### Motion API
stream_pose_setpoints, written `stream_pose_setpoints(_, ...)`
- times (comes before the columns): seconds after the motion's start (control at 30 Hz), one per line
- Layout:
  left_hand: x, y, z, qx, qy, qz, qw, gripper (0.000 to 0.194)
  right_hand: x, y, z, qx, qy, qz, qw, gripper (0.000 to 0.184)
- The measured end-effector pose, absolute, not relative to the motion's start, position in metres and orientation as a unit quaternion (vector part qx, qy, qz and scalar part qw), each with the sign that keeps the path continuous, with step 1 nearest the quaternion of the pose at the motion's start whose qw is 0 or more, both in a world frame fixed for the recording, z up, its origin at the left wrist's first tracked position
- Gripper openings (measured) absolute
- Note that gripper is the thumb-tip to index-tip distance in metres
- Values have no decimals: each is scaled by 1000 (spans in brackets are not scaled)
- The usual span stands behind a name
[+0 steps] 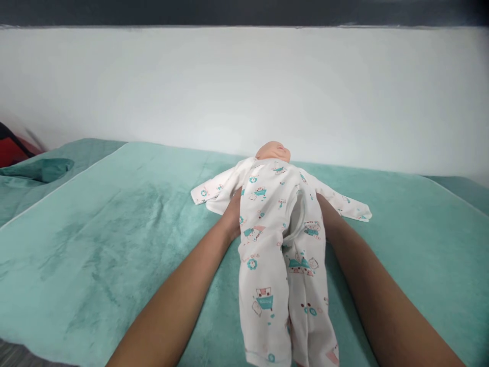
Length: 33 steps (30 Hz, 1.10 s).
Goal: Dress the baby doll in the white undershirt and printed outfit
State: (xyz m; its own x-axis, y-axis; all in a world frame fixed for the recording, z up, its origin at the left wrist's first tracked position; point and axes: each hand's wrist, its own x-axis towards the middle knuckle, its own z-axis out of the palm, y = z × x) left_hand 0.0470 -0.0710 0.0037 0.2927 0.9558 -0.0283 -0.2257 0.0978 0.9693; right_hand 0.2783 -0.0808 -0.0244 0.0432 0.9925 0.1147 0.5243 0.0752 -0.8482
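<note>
A baby doll lies on its back on a green bed cover, its head toward the wall. It has on a white printed romper with teal and pink cartoon figures. Both sleeves stretch out sideways, and the trouser legs point toward me. My left hand reaches under the romper's left edge at the waist. On the other side, my right hand goes in beneath the right edge. The cloth hides the fingers of both hands, so their grip does not show. A loose opening gapes at the romper's crotch.
The green cover spreads wide on both sides, with wrinkles at left. Behind the doll rises a white wall with a dark band on top. A folded green cloth and a red and black object are at far left.
</note>
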Motion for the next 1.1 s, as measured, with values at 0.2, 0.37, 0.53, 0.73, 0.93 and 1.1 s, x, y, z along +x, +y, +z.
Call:
stream_pose_setpoints(0.2,36,-47,-6,590,494,496,402,19,274,-87,-17,-692,-528,188,455,25)
stream_pose_setpoints(0.37,31,-29,-9,656,465,521,286,22,270,-73,-6,-654,-502,71,561,28)
stream_pose_setpoints(0.53,27,-18,-12,737,404,472,267,29,260,-34,13,-620,-577,159,508,26)
stream_pose_setpoints(0.73,23,-9,-23,743,441,479,153,27,257,-21,26,-579,-634,284,427,21)
stream_pose_setpoints(0.93,26,0,-19,734,472,443,204,20,262,-21,19,-542,-641,308,448,23)
stream_pose_setpoints(1.1,25,0,-12,720,500,414,245,9,257,-14,13,-576,-612,229,492,20)
